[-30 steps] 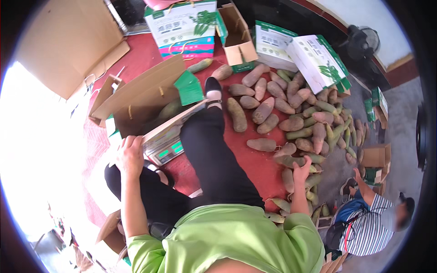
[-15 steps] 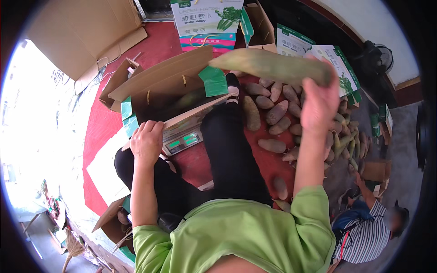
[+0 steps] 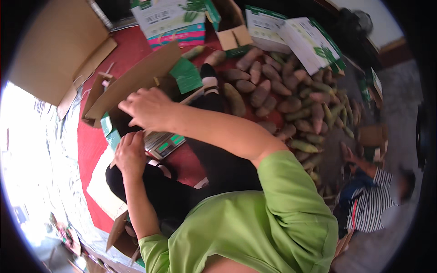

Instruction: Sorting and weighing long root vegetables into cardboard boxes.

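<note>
My left hand [image 3: 130, 152] grips the near flap of an open cardboard box [image 3: 136, 75], which has green inner tabs [image 3: 185, 76]. My right hand [image 3: 148, 109] is over the box opening, with its fingers partly spread and no radish visible in them. The arm and hand hide much of the dark inside, so I cannot see what lies there. Under the near side of the box, a digital scale [image 3: 165, 144] shows a lit green display. To the right, a heap of muddy radishes [image 3: 261, 93] is spread on the red mat [image 3: 91, 182].
Printed cartons [image 3: 170, 18] stand at the back, with another white and green carton [image 3: 309, 43] beyond the radishes. A large cardboard sheet [image 3: 57, 50] leans at far left. A person in a striped shirt [image 3: 368, 200] sits at right. A small open box [image 3: 120, 234] is at lower left.
My right hand has swung left from above the heap to the box opening, and the large radish it held is out of sight. My left hand stays on the flap. The view has shifted.
</note>
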### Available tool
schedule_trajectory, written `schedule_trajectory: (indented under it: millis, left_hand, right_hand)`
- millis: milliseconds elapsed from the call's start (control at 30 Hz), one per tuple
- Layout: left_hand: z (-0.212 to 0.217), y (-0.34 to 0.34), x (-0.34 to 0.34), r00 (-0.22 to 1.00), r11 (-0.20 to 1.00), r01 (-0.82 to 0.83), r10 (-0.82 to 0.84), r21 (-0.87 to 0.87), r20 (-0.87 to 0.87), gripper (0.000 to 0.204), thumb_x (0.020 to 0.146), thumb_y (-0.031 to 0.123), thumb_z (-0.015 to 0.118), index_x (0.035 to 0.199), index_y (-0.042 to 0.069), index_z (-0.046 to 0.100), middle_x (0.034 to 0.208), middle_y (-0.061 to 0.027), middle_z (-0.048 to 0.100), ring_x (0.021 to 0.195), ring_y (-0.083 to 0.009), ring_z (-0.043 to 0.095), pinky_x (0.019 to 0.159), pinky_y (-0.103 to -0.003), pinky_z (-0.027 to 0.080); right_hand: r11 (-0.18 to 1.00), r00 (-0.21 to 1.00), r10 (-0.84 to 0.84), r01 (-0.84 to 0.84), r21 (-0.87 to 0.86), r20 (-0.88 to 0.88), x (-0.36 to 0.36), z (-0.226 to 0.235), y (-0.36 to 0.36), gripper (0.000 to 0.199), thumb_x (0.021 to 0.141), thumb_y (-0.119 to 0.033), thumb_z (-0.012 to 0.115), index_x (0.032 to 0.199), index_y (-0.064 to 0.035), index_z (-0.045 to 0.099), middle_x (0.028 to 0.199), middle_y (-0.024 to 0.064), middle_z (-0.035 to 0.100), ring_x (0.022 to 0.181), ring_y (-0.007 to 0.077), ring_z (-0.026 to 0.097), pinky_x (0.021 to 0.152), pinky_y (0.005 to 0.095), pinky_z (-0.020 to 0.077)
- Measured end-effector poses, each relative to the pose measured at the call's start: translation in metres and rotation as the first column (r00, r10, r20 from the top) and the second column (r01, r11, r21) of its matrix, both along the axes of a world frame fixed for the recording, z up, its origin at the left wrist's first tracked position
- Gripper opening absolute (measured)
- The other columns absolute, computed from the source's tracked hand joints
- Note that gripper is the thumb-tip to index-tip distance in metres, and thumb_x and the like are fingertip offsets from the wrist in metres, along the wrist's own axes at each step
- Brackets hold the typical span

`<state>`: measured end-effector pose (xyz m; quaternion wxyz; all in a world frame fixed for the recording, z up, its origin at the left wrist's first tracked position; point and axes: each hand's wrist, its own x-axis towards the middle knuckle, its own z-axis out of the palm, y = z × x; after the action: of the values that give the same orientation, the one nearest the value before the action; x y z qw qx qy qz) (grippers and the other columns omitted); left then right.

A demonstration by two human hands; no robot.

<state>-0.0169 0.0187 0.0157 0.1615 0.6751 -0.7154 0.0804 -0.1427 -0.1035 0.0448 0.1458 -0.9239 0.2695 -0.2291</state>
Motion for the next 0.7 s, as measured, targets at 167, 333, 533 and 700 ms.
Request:
schedule_trajectory:
  millis: [167, 333, 533, 700]
  left_hand:
    - [-0.004, -0.004, -0.005, 1.000, 0.999, -0.025, 0.025, 0.022, 0.008, 0.013, 0.085, 0.012, 0.059, 0.096, 0.011, 0.066, 0.089, -0.0039, 0.063, 0.083, -0.0255, 0.062, 0.071, -0.038, 0.049]
    - [0.001, -0.005, -0.010, 0.999, 0.997, -0.046, 0.046, 0.058, 0.008, 0.013, 0.085, 0.012, 0.060, 0.096, 0.010, 0.066, 0.092, -0.0040, 0.064, 0.084, -0.0251, 0.063, 0.069, -0.038, 0.050]
    - [-0.007, -0.011, -0.007, 0.999, 0.999, -0.032, 0.031, 0.020, 0.037, 0.011, 0.087, 0.014, 0.059, 0.096, 0.011, 0.066, 0.091, -0.0022, 0.065, 0.083, -0.0237, 0.063, 0.066, -0.035, 0.051]
    - [-0.009, -0.009, -0.008, 0.999, 0.999, -0.033, 0.033, -0.004, 0.038, 0.010, 0.088, 0.016, 0.060, 0.095, 0.012, 0.066, 0.091, -0.0007, 0.065, 0.080, -0.0208, 0.064, 0.064, -0.032, 0.051]
  right_hand:
    - [0.996, 0.897, -0.078, 0.049, 0.078, 0.435, -0.053, 0.003, -0.002, 0.027, 0.077, -0.020, 0.070, 0.100, -0.0069, 0.064, 0.097, 0.0084, 0.064, 0.090, 0.0242, 0.063, 0.076, 0.0390, 0.0495]
    - [0.883, 0.635, -0.451, 0.214, 0.419, 0.627, -0.159, -0.030, -0.002, 0.014, 0.087, -0.002, 0.059, 0.100, -0.0008, 0.063, 0.092, 0.0087, 0.064, 0.082, 0.0140, 0.063, 0.072, 0.0246, 0.0498]
    - [0.538, 0.581, -0.800, 0.578, 0.613, 0.154, -0.286, -0.217, 0.057, 0.019, 0.080, -0.013, 0.063, 0.097, -0.0054, 0.066, 0.095, 0.0161, 0.065, 0.089, 0.0333, 0.062, 0.077, 0.0381, 0.0492]
    - [0.320, 0.581, -0.702, 0.775, 0.545, -0.412, -0.347, -0.302, 0.148, 0.020, 0.077, -0.016, 0.061, 0.094, -0.0061, 0.066, 0.094, 0.0161, 0.067, 0.092, 0.0348, 0.062, 0.080, 0.0425, 0.0496]
